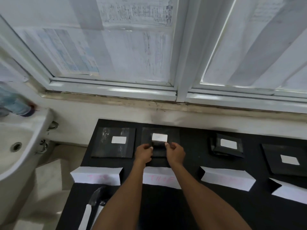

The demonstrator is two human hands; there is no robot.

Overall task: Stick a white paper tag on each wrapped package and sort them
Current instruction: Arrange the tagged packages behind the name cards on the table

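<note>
A small black wrapped package point(159, 147) with a white paper tag point(159, 136) is held over a larger black package point(174, 135) at the middle back of the black table. My left hand point(144, 153) grips its left edge and my right hand point(175, 152) grips its right edge. Three other tagged black packages lie apart: one to the left point(106, 143), one crumpled to the right point(226, 147), one at far right point(285, 161). Folded white paper signs with faint red writing stand in front of each spot point(97, 175).
A white washbasin point(18, 146) stands left of the black table point(166, 213). A plastic-wrapped item and white strips point(94, 201) lie near the table's front left. Behind the table is a wall ledge and a paper-covered window point(116, 47).
</note>
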